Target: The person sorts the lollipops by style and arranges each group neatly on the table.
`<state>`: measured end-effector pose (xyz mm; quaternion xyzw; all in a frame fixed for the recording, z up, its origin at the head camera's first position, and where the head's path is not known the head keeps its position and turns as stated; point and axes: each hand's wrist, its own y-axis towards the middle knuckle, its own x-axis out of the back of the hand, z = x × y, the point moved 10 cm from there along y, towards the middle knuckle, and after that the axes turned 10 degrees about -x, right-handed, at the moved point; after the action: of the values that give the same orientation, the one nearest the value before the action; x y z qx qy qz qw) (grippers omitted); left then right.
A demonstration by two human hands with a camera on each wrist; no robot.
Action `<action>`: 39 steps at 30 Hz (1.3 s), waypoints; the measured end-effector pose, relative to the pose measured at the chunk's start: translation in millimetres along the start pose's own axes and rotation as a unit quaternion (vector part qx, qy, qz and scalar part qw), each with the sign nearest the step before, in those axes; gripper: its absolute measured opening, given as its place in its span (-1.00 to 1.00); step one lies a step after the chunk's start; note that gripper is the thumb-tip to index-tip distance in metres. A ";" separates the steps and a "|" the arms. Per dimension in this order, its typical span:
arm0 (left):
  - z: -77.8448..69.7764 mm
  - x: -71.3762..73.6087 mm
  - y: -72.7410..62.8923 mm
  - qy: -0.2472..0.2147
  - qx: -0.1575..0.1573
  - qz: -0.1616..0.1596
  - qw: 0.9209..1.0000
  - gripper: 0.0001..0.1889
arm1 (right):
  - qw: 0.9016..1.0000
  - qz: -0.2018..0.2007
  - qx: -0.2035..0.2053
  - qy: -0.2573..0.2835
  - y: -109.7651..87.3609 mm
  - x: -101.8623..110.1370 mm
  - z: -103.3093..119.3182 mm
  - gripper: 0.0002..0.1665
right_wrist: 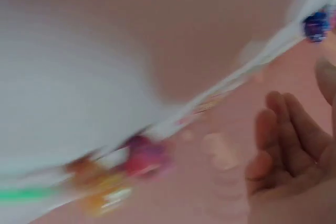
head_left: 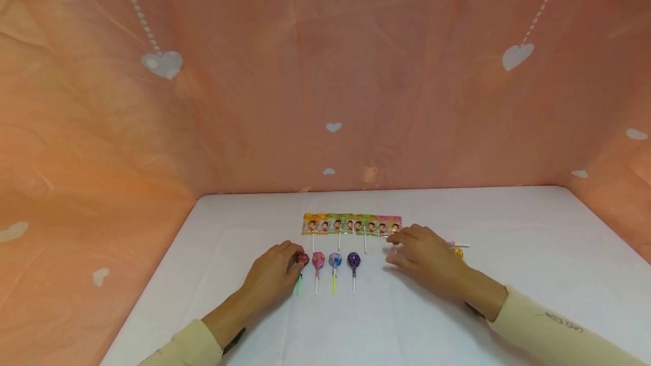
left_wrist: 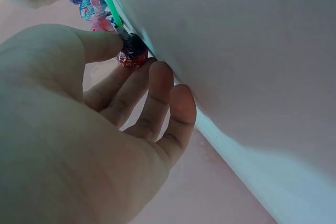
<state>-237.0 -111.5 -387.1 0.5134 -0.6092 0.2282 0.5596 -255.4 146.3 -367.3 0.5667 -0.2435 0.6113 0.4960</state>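
A dark red lollipop (left_wrist: 133,52) with a green stick is at the left end of a short row; my left hand (head_left: 274,273) pinches it between thumb and fingers. Beside it lie a pink lollipop (head_left: 318,260), a blue one (head_left: 335,260) with a yellow stick, and a purple one (head_left: 354,260). My right hand (head_left: 427,258) hovers with fingers apart and holds nothing. Its fingertips are near the pink packet (head_left: 389,225). To its right, partly hidden behind the hand, is a yellow lollipop (head_left: 459,253); the right wrist view shows it blurred beside a pink-purple one (right_wrist: 147,157).
Behind the row, flat-wrapped lollipops lie side by side: an orange packet (head_left: 314,223), green packets (head_left: 339,223) and the pink one. The white table (head_left: 244,219) ends at a peach cloth backdrop (head_left: 356,72) printed with hearts, which also rises at both sides.
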 end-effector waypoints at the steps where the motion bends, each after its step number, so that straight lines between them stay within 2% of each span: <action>1: 0.1 0.3 -0.4 -0.001 -0.001 -0.003 1.000 -0.82 | 1.000 -0.006 0.004 -0.003 -1.9 4.0 -7.3 -0.55; 6: 0.7 1.1 -0.6 -0.004 -0.005 -0.009 1.000 -0.83 | 0.999 -0.029 -0.006 0.012 -10.2 24.4 -53.2 -0.60; 10: 1.4 -0.5 0.2 -0.008 -0.004 -0.003 1.000 -0.81 | 0.998 -0.005 -0.053 0.040 -15.2 29.6 -91.0 -0.61; 13: 1.4 1.0 1.3 -0.009 -0.003 -0.005 1.000 -0.81 | 0.996 0.009 -0.068 0.063 -16.6 29.0 -105.8 -0.63; 17: 1.6 3.1 0.7 -0.013 -0.004 -0.009 1.000 -0.82 | 0.998 0.002 -0.027 0.063 -15.7 26.0 -102.6 -0.69; 22: 1.3 1.1 -0.5 -0.016 -0.004 -0.008 1.000 -0.83 | 1.000 -0.006 0.022 0.016 -13.8 19.8 -91.8 -0.70; 24: 1.4 0.5 -1.1 -0.017 -0.003 -0.008 1.000 -0.83 | 0.999 -0.009 0.032 0.014 -11.6 19.3 -88.2 -0.69; 27: 1.6 0.7 -1.4 -0.019 -0.003 -0.010 1.000 -0.82 | 0.999 -0.009 0.026 0.018 -7.8 19.8 -86.0 -0.66; 34: 0.9 2.0 -1.4 -0.021 -0.002 -0.012 1.000 -0.81 | 0.997 0.046 -0.039 0.047 -5.0 12.1 -94.3 -0.60; 39: -0.3 1.1 -1.7 -0.022 -0.004 -0.009 1.000 -0.80 | 0.995 0.063 -0.057 0.055 -7.0 6.2 -97.0 -0.59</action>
<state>-235.2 -112.3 -386.4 0.5216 -0.6174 0.2090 0.5506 -292.1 234.5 -386.6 0.4867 -0.2855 0.6568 0.5003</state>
